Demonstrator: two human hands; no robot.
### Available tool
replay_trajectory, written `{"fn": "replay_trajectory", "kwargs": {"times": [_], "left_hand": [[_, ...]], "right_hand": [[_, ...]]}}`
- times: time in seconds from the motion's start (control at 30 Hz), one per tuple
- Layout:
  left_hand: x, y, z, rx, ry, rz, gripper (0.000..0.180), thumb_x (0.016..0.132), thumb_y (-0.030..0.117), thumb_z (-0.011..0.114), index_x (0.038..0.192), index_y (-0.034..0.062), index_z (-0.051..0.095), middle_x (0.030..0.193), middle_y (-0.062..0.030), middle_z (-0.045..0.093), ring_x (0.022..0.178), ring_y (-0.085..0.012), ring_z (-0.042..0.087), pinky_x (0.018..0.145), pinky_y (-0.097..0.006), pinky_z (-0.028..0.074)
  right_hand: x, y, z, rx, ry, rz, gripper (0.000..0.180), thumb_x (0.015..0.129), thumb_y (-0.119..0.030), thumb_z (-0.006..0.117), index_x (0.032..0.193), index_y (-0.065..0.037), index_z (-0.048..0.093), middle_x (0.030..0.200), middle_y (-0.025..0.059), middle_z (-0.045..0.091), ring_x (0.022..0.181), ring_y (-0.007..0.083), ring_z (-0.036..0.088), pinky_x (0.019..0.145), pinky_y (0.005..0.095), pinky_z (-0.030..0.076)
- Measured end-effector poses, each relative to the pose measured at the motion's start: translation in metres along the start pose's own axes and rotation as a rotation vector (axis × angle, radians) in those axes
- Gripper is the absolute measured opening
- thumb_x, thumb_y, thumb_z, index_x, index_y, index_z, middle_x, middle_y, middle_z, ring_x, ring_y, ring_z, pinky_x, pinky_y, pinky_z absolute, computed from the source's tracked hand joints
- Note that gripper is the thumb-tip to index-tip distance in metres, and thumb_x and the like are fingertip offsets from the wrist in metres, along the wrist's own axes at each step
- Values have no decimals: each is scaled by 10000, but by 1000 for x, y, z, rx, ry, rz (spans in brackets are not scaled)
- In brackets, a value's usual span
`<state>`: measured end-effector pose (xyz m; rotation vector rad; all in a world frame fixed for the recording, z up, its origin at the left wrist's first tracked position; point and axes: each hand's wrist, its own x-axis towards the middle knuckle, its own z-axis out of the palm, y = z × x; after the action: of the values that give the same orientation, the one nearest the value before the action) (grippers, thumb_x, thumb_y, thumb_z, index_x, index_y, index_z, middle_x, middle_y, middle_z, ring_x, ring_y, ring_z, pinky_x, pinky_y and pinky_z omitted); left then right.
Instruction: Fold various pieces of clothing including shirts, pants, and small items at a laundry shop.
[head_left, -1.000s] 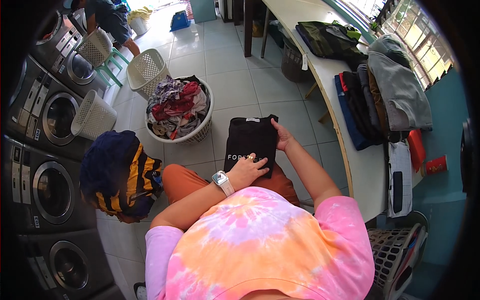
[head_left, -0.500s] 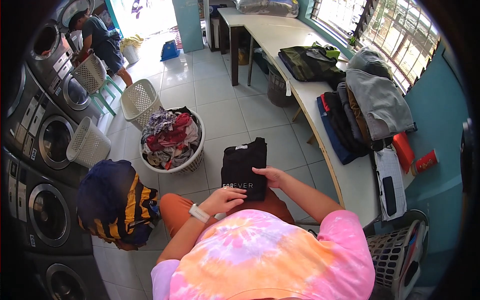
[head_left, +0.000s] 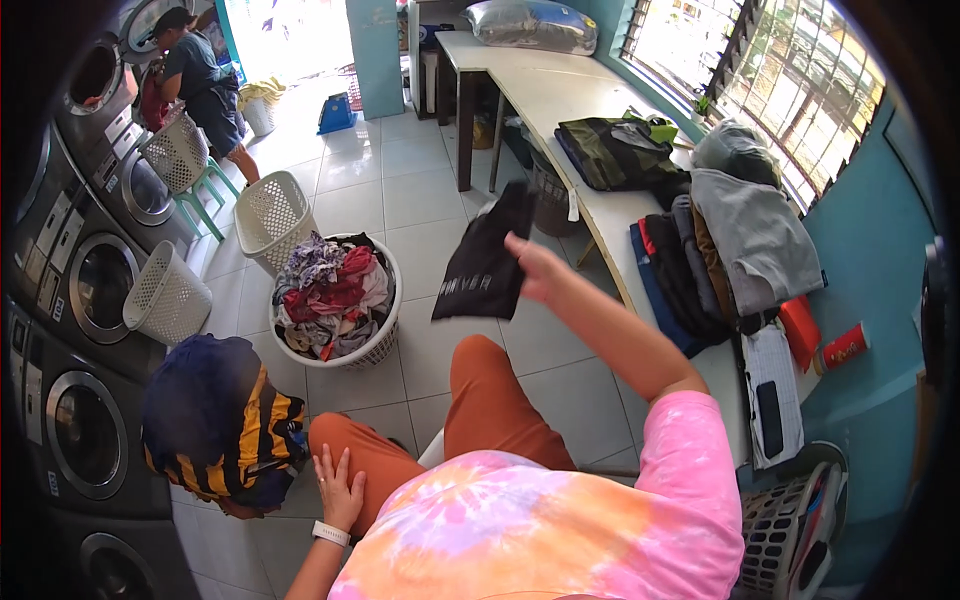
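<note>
My right hand grips the right edge of a folded black shirt with pale lettering. The shirt is held up in the air, tilted and a little blurred, beyond my knees. My left hand, with a white watch on its wrist, lies with fingers spread on my left thigh, holding nothing. Beside that thigh, to the left, sits a heap of dark blue and yellow-black striped clothes. Ahead of my knees stands a round white basket piled with crumpled laundry.
Along the right runs a white table with stacked folded clothes, a grey garment and a red cup. Dark washing machines line the left. Light baskets stand near them. A person works at a far machine.
My right hand has lifted the folded black shirt off my lap, forward and up. My left hand has let go of it and moved left onto my thigh. The far person stands more upright.
</note>
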<state>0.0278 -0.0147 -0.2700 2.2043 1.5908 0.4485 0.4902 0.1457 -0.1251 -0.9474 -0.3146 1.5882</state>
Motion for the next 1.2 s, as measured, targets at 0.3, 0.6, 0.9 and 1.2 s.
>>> {"fn": "replay_trajectory", "kwargs": {"times": [0.3, 0.6, 0.9, 1.2], "left_hand": [[15, 14, 11, 48, 30, -75, 495, 789, 262, 581, 1251, 123, 470, 1438, -136, 211, 1315, -398, 150, 1045, -468, 206], [32, 15, 6, 19, -3, -83, 439, 800, 225, 538, 1213, 84, 498, 1420, -148, 248, 1305, -390, 187, 1049, -458, 204], [16, 11, 7, 68, 85, -18, 398, 798, 222, 542, 1174, 92, 534, 1375, -160, 314, 1244, -405, 274, 1031, -463, 235], [16, 10, 10, 83, 119, -83, 412, 799, 252, 567, 1196, 148, 528, 1398, -133, 290, 1276, -395, 251, 1028, -458, 271]], "right_hand": [[23, -256, -16, 30, -16, -913, 352, 954, -266, 360, 1196, -25, 446, 1195, 128, 513, 1076, 296, 515, 950, 485, 399], [97, -245, -206, 211, 256, -806, 440, 939, -349, 375, 1260, -50, 419, 1264, 103, 480, 1131, 299, 483, 963, 520, 363], [109, -226, -179, 60, 492, -848, 495, 875, -368, 528, 1160, 36, 512, 1135, 111, 565, 1006, 251, 551, 906, 422, 398], [111, -205, -153, -1229, 1422, -2008, 793, 808, -544, 520, 1329, 14, 307, 1309, 259, 363, 1206, 377, 376, 944, 584, 263]]}}
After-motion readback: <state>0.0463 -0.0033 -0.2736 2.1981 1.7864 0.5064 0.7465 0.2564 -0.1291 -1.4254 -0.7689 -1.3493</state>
